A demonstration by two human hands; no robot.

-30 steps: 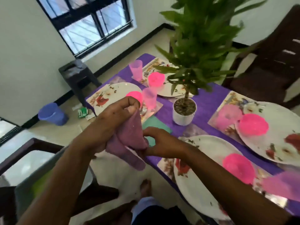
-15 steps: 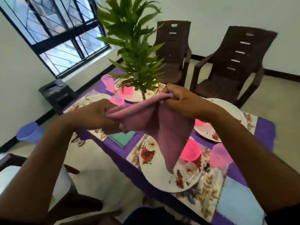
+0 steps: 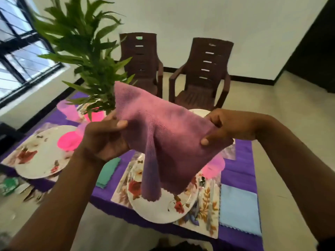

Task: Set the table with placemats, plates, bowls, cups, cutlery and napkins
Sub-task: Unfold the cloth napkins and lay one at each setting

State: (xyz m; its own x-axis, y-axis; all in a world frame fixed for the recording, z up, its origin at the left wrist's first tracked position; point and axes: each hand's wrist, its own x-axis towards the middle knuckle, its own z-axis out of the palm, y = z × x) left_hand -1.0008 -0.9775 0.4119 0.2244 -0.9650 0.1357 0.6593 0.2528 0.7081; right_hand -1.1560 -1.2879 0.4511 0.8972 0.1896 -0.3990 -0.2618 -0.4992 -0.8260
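Note:
A mauve cloth napkin (image 3: 166,134) hangs spread in the air above the table, one corner drooping down. My left hand (image 3: 103,136) pinches its left edge and my right hand (image 3: 228,126) pinches its right edge. Below it lies a flowered white plate (image 3: 163,209) on a floral placemat (image 3: 208,214), with a pink bowl (image 3: 213,167) partly hidden behind the cloth. A light blue napkin (image 3: 239,211) lies flat to the right of that placemat, and a folded green napkin (image 3: 108,171) to its left. Another plate (image 3: 39,160) with a pink bowl (image 3: 68,140) sits at the left.
A purple tablecloth (image 3: 241,160) covers the table. A leafy potted plant (image 3: 83,57) stands at the table's middle, behind my left hand. Two brown plastic chairs (image 3: 201,78) face the far side. A window is at the left; scraps lie on the floor at lower left.
The napkin has been opened out wider and lifted, now stretched between both hands. The view has swung right and up toward the two chairs.

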